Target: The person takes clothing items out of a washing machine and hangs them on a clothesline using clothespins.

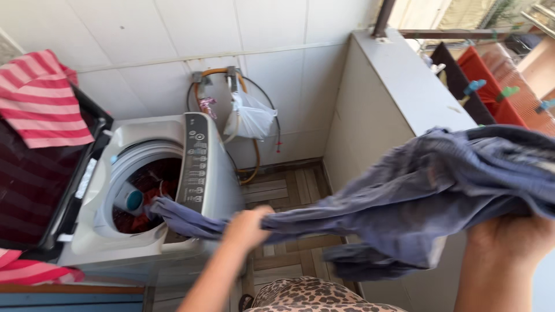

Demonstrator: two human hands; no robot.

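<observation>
Both hands (245, 228) stretch crumpled slate-blue garment (416, 190) from washer (156, 190).

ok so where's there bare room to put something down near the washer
The bare spots are the flat grey ledge top right of the washing machine and the wood-look floor strip between them. The drum opening is crowded with laundry, and the blue-grey garment stretches across from it, held by the left hand and right hand.

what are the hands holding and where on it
Both hold one grey-blue garment: the left hand grips its narrow stretched middle, the right hand the bunched end, while its other end hangs in the washing machine tub.
</observation>
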